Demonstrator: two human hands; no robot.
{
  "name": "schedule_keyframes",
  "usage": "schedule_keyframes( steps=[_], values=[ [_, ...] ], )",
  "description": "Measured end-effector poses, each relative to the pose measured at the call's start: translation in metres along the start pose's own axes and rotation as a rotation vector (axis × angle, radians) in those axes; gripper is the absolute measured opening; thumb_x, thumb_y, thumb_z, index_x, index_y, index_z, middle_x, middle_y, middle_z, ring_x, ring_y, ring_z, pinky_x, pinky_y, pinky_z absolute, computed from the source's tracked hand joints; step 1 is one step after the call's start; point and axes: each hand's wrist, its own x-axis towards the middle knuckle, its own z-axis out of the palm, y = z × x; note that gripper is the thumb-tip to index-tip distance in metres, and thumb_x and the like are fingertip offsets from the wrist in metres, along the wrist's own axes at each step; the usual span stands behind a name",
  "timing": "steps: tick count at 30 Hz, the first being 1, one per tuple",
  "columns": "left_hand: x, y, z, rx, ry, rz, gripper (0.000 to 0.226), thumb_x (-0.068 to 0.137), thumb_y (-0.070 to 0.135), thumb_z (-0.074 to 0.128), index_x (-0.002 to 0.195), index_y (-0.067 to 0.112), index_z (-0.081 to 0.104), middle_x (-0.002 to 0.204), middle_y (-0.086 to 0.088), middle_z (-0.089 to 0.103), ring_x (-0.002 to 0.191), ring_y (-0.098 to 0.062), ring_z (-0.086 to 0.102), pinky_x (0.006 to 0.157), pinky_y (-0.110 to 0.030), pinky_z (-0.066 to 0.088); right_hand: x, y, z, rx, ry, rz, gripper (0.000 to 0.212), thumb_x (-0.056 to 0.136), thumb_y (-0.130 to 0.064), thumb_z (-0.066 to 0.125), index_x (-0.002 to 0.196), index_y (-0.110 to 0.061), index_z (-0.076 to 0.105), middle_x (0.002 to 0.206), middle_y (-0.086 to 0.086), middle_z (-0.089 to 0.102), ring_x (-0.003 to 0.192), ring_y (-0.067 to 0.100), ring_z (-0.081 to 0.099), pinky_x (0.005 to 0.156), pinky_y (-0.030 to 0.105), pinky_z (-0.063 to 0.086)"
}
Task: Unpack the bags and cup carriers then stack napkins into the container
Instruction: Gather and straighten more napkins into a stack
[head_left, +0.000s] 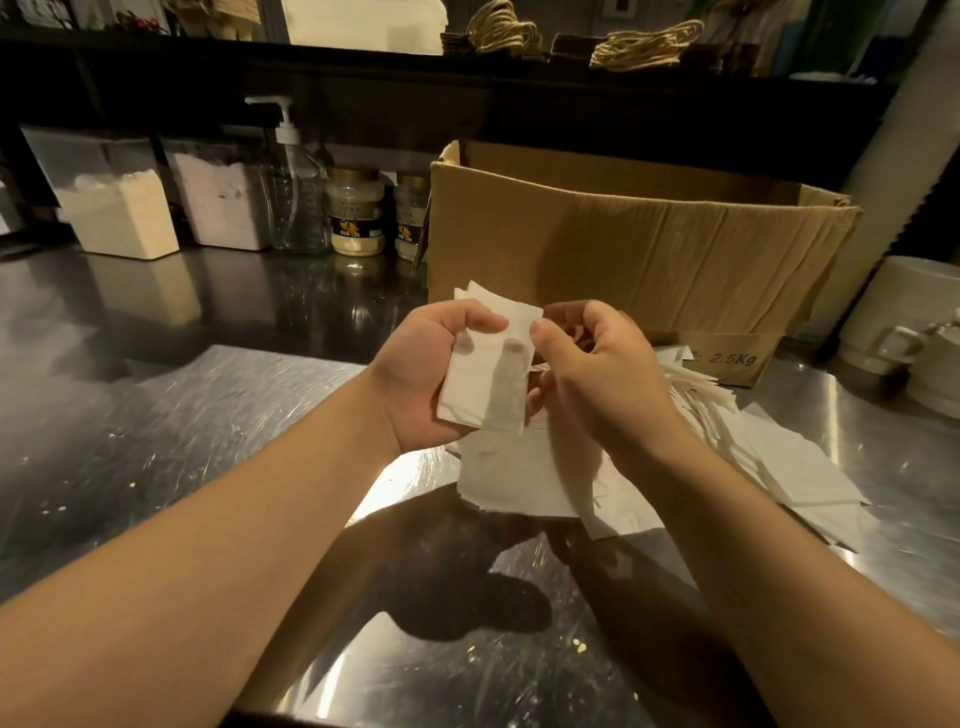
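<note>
On the steel bench (182, 415), at 1 o'clock from the hands: open cardboard box (623, 249). Loose napkin pile (545, 483) spread at 4 o'clock, under the wrists. Small napkin stack (485, 384) held above it. Left hand (415, 374) grip closed round the stack; right hand (592, 374) pinches its top edge. Step looks like squaring napkins for stacking. Next: gather more, align edges. No container identifiable.

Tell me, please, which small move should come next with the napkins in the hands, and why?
Probably square the held napkins: the left hand grips them, the right hand pinches their top edge, and the sheets sit uneven. More napkins lie loose on the counter.
</note>
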Motion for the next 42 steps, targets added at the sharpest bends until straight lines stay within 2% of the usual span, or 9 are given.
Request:
schedule_keyframes(
  steps=[3,13,16,19,22,25,30,36,42],
  values=[
    [-0.001,-0.001,0.002,0.089,-0.020,0.012,0.054,0.072,0.030,0.058,0.125,0.022,0.055,0.102,-0.008,0.062,0.095,-0.026,0.059,0.077,-0.037,0.056,-0.002,0.000,-0.002,0.080,-0.031,0.058,0.017,0.099,-0.040,0.061,0.104,-0.024,0.064,0.096,-0.006,0.068,0.074,0.007,0.070,0.053,0.013,0.052],
    [-0.001,-0.003,0.002,0.114,-0.108,-0.041,0.047,0.074,0.028,0.056,0.120,0.021,0.059,0.091,-0.008,0.070,0.087,-0.025,0.066,0.077,-0.039,0.059,-0.003,-0.004,-0.005,0.179,-0.053,0.097,0.016,0.096,-0.032,0.068,0.107,-0.022,0.064,0.103,0.001,0.069,0.084,0.017,0.072,0.065,0.032,0.063],
    [0.001,-0.002,0.002,0.023,-0.103,-0.057,0.045,0.077,0.028,0.056,0.121,0.017,0.060,0.096,-0.009,0.067,0.088,-0.026,0.064,0.081,-0.042,0.054,-0.002,0.001,-0.006,-0.024,-0.083,-0.151,0.049,0.089,-0.038,0.068,0.133,-0.037,0.046,0.130,-0.005,0.051,0.114,0.018,0.059,0.091,0.046,0.059],
    [0.003,-0.001,-0.001,-0.064,-0.165,-0.042,0.038,0.084,0.029,0.053,0.115,0.013,0.066,0.103,-0.010,0.063,0.091,-0.027,0.061,0.085,-0.041,0.050,-0.009,-0.004,-0.015,-0.217,-0.301,-0.364,0.095,0.077,-0.057,0.077,0.151,-0.055,0.017,0.153,-0.017,0.027,0.142,0.017,0.027,0.117,0.047,0.032],
    [0.002,-0.002,0.002,-0.055,-0.159,-0.025,0.033,0.085,0.033,0.051,0.102,0.015,0.072,0.092,-0.009,0.067,0.082,-0.024,0.065,0.076,-0.039,0.054,-0.013,-0.009,-0.016,-0.383,-0.454,-0.380,0.127,0.065,-0.060,0.087,0.154,-0.057,-0.003,0.156,-0.031,0.007,0.143,0.005,0.008,0.119,0.047,0.019],
    [0.001,-0.003,0.005,0.017,-0.072,-0.004,0.035,0.078,0.035,0.054,0.107,0.019,0.065,0.087,-0.007,0.067,0.078,-0.022,0.065,0.069,-0.036,0.057,-0.014,-0.009,-0.010,-0.446,-0.454,-0.356,0.131,0.064,-0.056,0.090,0.152,-0.059,-0.007,0.155,-0.030,0.011,0.146,0.012,0.012,0.123,0.055,0.021],
    [0.001,-0.002,0.002,0.015,-0.063,-0.048,0.039,0.084,0.036,0.054,0.118,0.018,0.061,0.092,-0.008,0.066,0.081,-0.023,0.066,0.072,-0.038,0.058,-0.010,-0.004,-0.010,-0.400,-0.432,-0.389,0.123,0.067,-0.059,0.086,0.154,-0.056,-0.001,0.155,-0.023,0.019,0.144,0.013,0.020,0.119,0.058,0.029],
    [0.003,0.006,-0.008,-0.173,-0.094,-0.034,0.047,0.089,0.034,0.055,0.130,0.012,0.056,0.105,-0.010,0.063,0.093,-0.025,0.060,0.088,-0.039,0.050,-0.001,0.002,-0.011,-0.051,-0.079,-0.318,0.055,0.097,-0.044,0.061,0.147,-0.033,0.041,0.133,-0.007,0.051,0.117,0.006,0.053,0.099,0.037,0.053],
    [0.002,0.014,-0.013,-0.275,-0.035,0.039,0.052,0.087,0.038,0.054,0.133,0.013,0.055,0.100,-0.008,0.065,0.082,-0.020,0.060,0.077,-0.031,0.050,0.003,0.009,-0.011,-0.208,0.031,-0.284,0.015,0.098,-0.034,0.063,0.110,-0.026,0.066,0.103,-0.009,0.062,0.091,0.005,0.060,0.080,0.031,0.058]
  ],
)
